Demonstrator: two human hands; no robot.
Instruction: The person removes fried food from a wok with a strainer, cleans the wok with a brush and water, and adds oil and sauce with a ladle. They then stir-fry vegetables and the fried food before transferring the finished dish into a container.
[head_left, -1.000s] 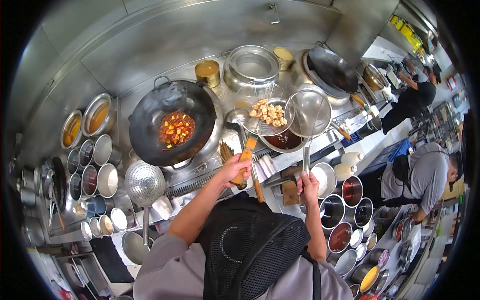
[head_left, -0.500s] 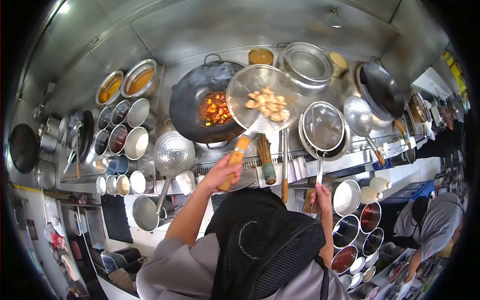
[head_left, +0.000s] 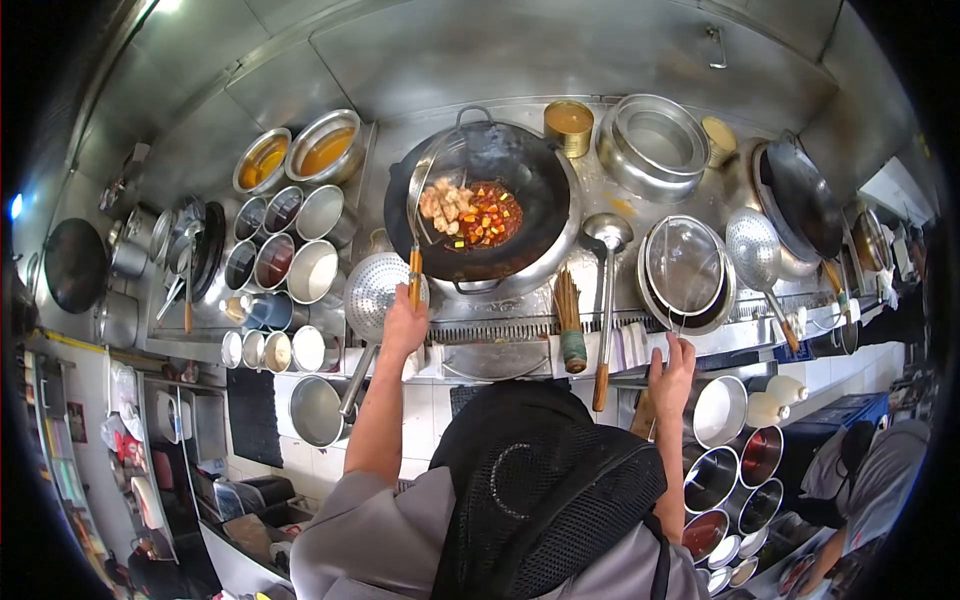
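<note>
My left hand (head_left: 405, 320) grips the wooden handle of a big wire strainer (head_left: 428, 165), which is tipped on edge over the left side of the black wok (head_left: 540, 165). Pale cooked pieces (head_left: 445, 203) lie at the strainer's lower edge, against a red, glossy mix with yellow and green bits (head_left: 490, 218) in the wok. My right hand (head_left: 672, 375) is at the lower end of a fine mesh strainer (head_left: 685, 265) that rests on a pot; its fingers look apart, and the strainer's handle is partly hidden.
Between the wok and the mesh strainer lie a ladle (head_left: 607, 235) and a bundled brush (head_left: 570, 325). A perforated scoop (head_left: 380, 295) sits left of the wok. Seasoning pots (head_left: 320, 212) stand farther left. A co-worker (head_left: 885, 475) bends at the far right.
The big strainer has swung left and turned from flat to steeply tipped, bringing its pieces to the wok's contents. My right hand's fingers have spread at the mesh strainer's handle.
</note>
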